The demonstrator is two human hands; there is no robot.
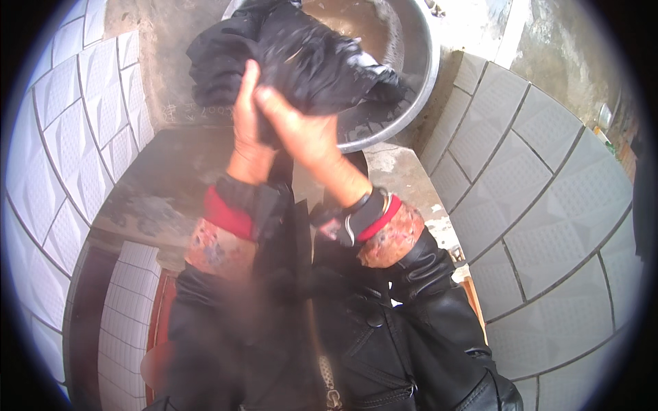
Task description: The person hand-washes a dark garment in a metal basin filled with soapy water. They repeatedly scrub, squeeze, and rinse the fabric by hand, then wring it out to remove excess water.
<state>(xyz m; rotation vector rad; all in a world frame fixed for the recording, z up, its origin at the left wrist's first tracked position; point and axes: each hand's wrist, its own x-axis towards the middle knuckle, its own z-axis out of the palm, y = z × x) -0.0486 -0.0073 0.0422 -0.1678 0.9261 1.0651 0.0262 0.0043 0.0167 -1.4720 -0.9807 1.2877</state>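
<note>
A wet black garment (303, 56) is bunched over the near left rim of a round metal basin (434, 56), partly hanging outside it. My left hand (250, 128) grips the near side of the cloth with the thumb pointing up. Close beside it, my right hand (303, 128) holds the same bundle, its thumb angled toward the left hand. The fingers of both hands are mostly hidden by cloth. Brownish water (354, 25) with foam along its edge lies in the basin. Blur softens the hands and the fabric.
White tiled walls rise at the left (61, 123) and right (545, 205). The basin stands beyond a bare concrete floor (149, 180). At lower left is a tiled ledge (128, 318) beside a red edge (160, 318). Small items (605, 137) lie past the right wall.
</note>
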